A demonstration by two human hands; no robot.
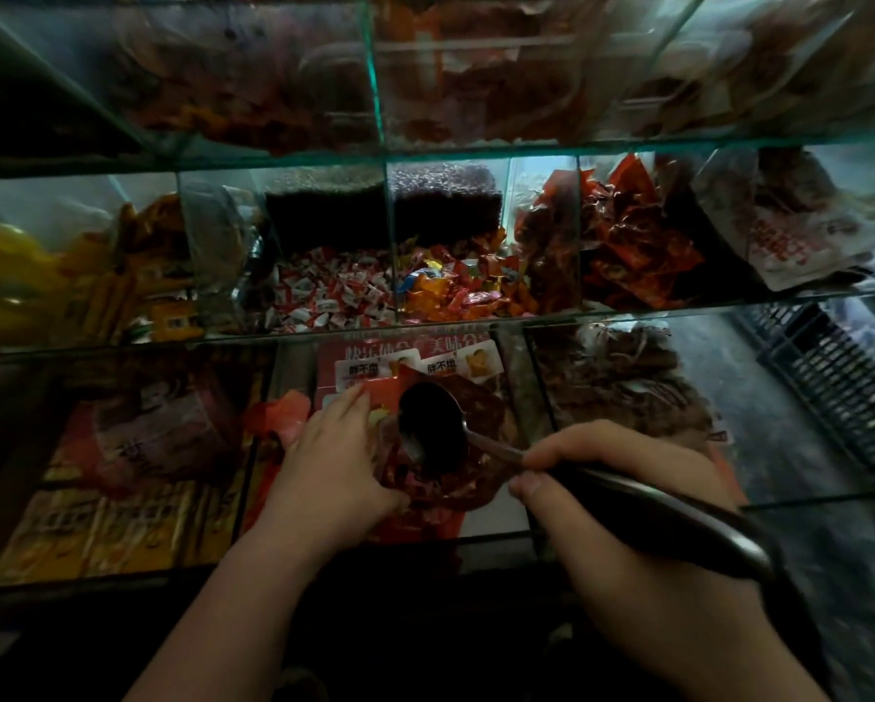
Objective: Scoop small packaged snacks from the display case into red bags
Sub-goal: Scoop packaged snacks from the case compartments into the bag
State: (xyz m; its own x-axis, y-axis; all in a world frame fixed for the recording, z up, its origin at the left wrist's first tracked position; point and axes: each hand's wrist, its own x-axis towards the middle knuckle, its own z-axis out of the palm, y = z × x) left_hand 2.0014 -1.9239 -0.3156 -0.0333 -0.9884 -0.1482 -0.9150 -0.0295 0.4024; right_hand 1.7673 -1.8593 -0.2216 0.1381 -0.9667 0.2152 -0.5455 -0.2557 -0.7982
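Snacks (481, 415), dark red packets, lie under the spoon (433, 428) in the display case's (628, 310) lower middle compartment, at the red bag's (283, 412) mouth. Packets would likely slide off the shallow spoon and miss if it tilts early or the bag sags. The left hand (334, 463) grips the bag's edge. The right hand (628, 499) pinches the spoon's handle between thumb and curled fingers.

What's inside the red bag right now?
Reddish snack packets show inside the red bag; the spoon and left hand cover the rest.
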